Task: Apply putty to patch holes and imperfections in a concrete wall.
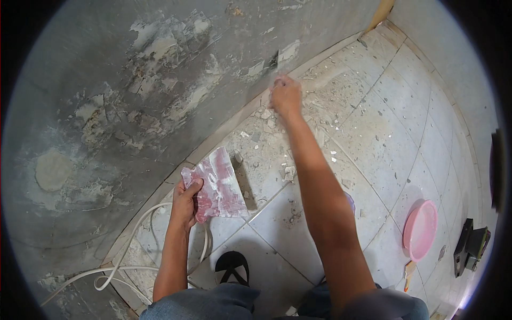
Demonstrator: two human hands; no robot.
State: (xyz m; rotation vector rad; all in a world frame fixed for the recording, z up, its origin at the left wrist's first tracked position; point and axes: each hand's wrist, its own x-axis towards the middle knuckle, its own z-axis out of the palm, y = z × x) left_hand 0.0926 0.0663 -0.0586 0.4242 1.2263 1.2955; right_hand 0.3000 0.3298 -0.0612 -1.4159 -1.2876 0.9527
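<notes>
Plaster patches, pale and flaking, scar the grey wall (133,90) across the left of the view, with a round buff patch of filler (52,170) at nine o'clock. White cable (128,250) loops over the dusty tiled floor (373,138) at seven o'clock, just beside the wall's foot. The left hand (186,205) has its fingers clamped on the lower left edge of a flat pink-and-white smeared plastering board (217,186), which is held tilted above the floor near the centre. Below it, at six o'clock, a black sandal (232,268) rests on a tile. The right hand (285,95) reaches out to twelve o'clock, fingers closed together on a small scraper blade (273,60) that touches the wall low down, just above the skirting; the tool's handle is hidden in the fist. Chips of plaster debris (277,128) lie scattered beneath that hand. A round pink plastic lid (420,229) sits on the floor at four o'clock, well apart from both hands.
</notes>
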